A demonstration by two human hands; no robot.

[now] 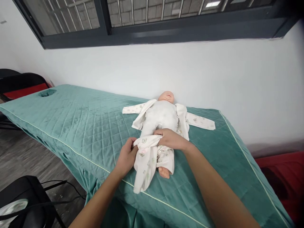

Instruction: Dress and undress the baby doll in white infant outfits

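A baby doll (163,114) lies on its back on a green quilted bed, its head toward the wall. Its white printed top (200,122) is open at the front, with the sleeves spread to both sides. White printed trousers (145,161) cover the lower legs; one bare foot (163,172) shows at a leg opening, while the other trouser leg hangs flat past the hidden foot. My left hand (127,155) pinches the waistband's left edge. My right hand (169,138) grips the waistband between the doll's legs, its fingertips partly hidden by the cloth.
The green bed (95,120) runs along a white wall under a barred window (152,30). A face hole (47,92) is at its far left. Black chairs (26,196) stand at the left, with a cable over the near one. Something red (285,167) is at the right.
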